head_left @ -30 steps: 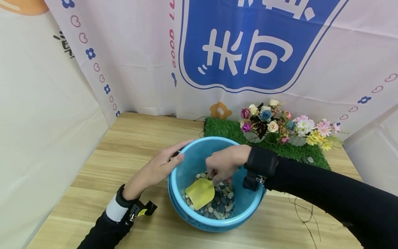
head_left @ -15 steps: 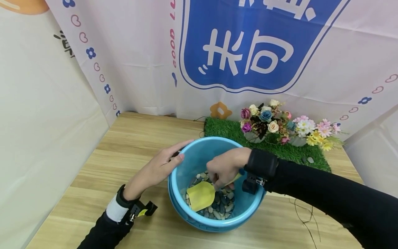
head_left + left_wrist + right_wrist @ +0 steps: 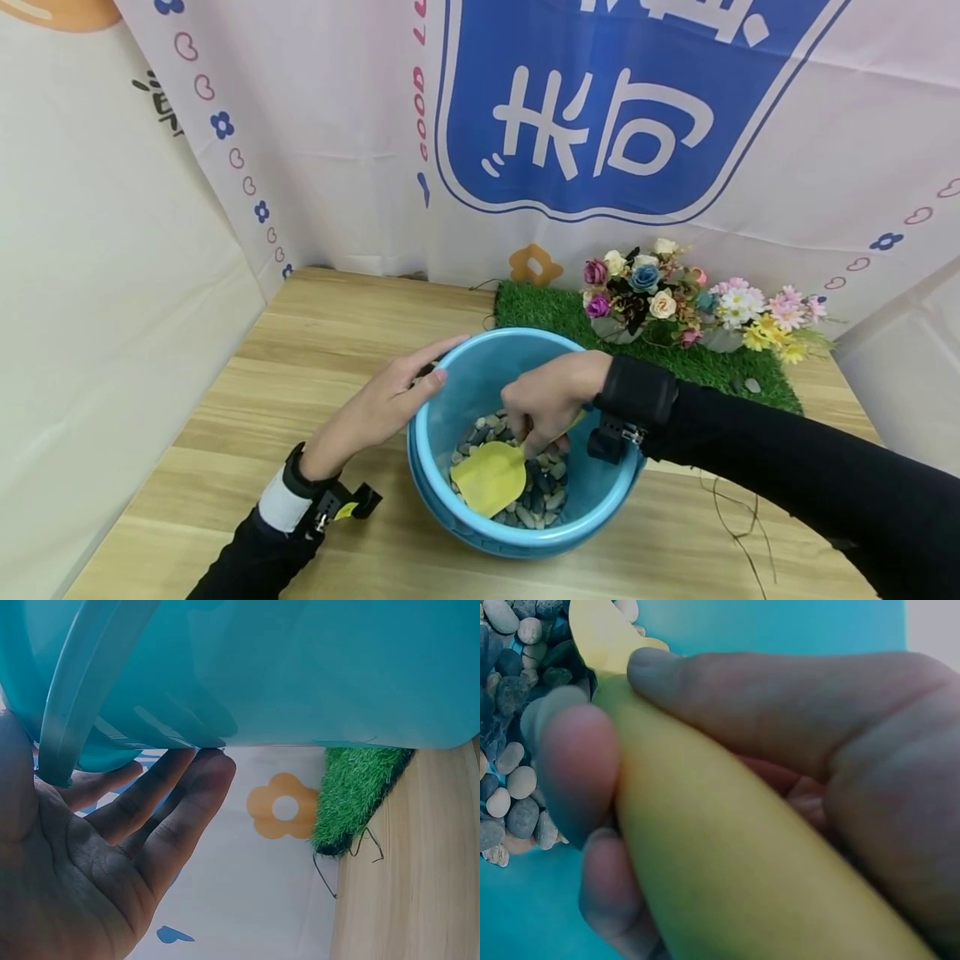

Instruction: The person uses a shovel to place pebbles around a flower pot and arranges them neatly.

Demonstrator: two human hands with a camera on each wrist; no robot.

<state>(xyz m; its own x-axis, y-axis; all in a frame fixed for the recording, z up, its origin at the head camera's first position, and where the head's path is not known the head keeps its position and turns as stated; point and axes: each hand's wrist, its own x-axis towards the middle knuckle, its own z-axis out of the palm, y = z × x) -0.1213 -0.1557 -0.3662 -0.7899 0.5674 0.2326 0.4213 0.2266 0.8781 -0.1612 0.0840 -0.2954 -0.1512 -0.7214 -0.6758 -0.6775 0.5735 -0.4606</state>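
A light blue bucket (image 3: 602, 498) stands on the table with grey and whitish pebbles (image 3: 553, 500) over its bottom. Inside it, my right hand (image 3: 546, 398) grips the yellow handle of a shovel (image 3: 489, 479). The right wrist view has the thumb along one side of the handle (image 3: 727, 825) and curled fingers on the other. The shovel's blade lies over the pebbles, on the bucket's left side. My left hand (image 3: 386, 400) rests at the bucket's left rim. In the left wrist view its fingers (image 3: 184, 825) extend, fairly straight, against the outer wall.
Behind the bucket lies a green artificial turf mat (image 3: 536, 307) with artificial flowers (image 3: 652, 292) in pale pots and a few small stones (image 3: 752, 385). Thin dark strings (image 3: 738, 533) trail at the right. A printed cloth (image 3: 337, 167) hangs along the table's back edge.
The shovel's blade has shifted slightly right and toward the near side, baring more pebbles behind it. The right hand has moved a little with it; the left hand stays at the rim.
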